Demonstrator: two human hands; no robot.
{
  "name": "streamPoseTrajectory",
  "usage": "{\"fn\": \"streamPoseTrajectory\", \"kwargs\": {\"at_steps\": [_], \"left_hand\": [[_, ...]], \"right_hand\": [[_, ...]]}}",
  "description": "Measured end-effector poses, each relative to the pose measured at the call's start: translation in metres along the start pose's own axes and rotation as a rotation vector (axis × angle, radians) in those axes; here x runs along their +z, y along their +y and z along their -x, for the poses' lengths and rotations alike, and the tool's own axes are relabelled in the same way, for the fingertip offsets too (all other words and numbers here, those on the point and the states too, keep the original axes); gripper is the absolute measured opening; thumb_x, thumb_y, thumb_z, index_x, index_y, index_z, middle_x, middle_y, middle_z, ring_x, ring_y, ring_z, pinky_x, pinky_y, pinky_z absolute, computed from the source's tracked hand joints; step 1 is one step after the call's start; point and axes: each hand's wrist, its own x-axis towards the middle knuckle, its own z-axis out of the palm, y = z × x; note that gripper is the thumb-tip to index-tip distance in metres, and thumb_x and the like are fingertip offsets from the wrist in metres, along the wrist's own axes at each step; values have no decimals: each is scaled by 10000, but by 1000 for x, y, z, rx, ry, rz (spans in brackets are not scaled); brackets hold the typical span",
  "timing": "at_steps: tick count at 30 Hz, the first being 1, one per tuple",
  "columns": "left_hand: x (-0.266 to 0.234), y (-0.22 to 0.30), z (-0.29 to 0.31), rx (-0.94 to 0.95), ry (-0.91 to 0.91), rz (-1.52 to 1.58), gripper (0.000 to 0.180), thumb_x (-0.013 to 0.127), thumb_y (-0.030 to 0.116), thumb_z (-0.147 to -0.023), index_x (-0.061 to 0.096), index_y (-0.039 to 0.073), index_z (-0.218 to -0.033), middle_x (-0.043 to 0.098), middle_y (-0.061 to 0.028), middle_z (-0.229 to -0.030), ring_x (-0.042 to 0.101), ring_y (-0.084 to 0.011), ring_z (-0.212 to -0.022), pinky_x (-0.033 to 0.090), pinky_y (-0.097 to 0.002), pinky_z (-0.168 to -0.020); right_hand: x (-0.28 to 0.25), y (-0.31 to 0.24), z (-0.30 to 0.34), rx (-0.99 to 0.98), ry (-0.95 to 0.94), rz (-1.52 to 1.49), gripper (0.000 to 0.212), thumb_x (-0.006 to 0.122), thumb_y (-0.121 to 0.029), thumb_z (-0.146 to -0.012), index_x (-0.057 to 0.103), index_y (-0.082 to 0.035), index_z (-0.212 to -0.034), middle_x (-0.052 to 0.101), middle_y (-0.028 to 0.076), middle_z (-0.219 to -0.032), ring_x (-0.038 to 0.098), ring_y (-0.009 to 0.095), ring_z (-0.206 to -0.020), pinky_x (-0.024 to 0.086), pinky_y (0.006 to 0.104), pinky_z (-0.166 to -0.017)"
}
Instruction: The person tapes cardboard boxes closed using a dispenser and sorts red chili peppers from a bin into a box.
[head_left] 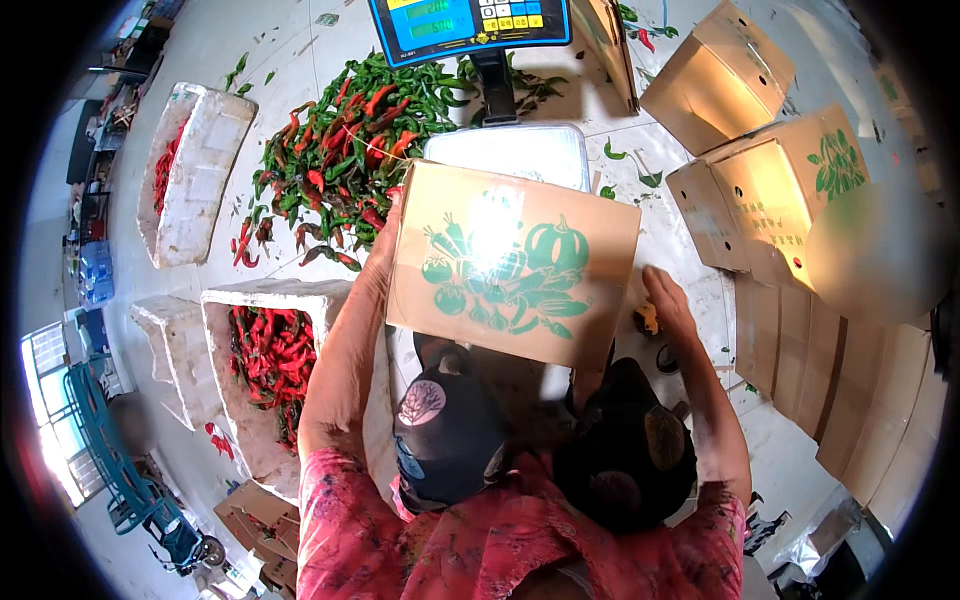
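Printed corrugated carton, between two bare hands, just before a digital scale.
Carton point(520, 265): brown, green vegetable print on the face, set slightly askew in front of the knees; its far edge overlaps the metal weighing platform point(540, 150) — whether it rests there cannot be told. Left hand point(386, 238): against the carton's left edge, fingers mostly hidden, closure undeterminable. Right hand point(668, 298): just beside the right edge — contact and grip unclear. Also: heap of red and green peppers point(350, 135), left of the scale; white foam box point(275, 292) of red peppers point(272, 360), beside the left forearm.
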Motion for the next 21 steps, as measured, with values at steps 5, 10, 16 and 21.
{"fn": "streamPoseTrajectory", "kwargs": {"at_steps": [5,10,16,21], "left_hand": [[-5,-3,20,142,-50,18,720,424,633,-1026,507,62,-1457,646,-107,-1289,645,-205,-1089,549,-336,-911],[4,4,43,440,-247,411,555,418,470,-1082,460,46,-1439,599,-92,-1299,619,-209,-1136,539,-369,-961],[7,3,39,659,-215,242,539,442,453,-1073,471,37,-1414,572,-82,-1290,541,-192,-1207,421,-372,-1073],[-2,8,45,720,-53,-39,623,409,498,-1073,464,2,-1447,532,-118,-1406,540,-229,-1269,442,-364,-1069]], "right_hand": [[93,-52,-21,-149,-254,-814,699,442,-585,-1039,437,-59,-1500,527,122,-1461,497,251,-1342,450,374,-1079],[65,-110,1,-173,-172,-1042,699,390,-564,-1064,327,-55,-1539,476,122,-1476,479,241,-1346,416,398,-1120],[74,-126,23,-612,-60,-559,745,395,-536,-1055,258,11,-1542,358,140,-1541,344,244,-1431,304,402,-1177],[66,-127,30,-564,12,-402,729,426,-505,-1054,244,2,-1544,357,159,-1538,372,259,-1418,309,386,-1169]]}}
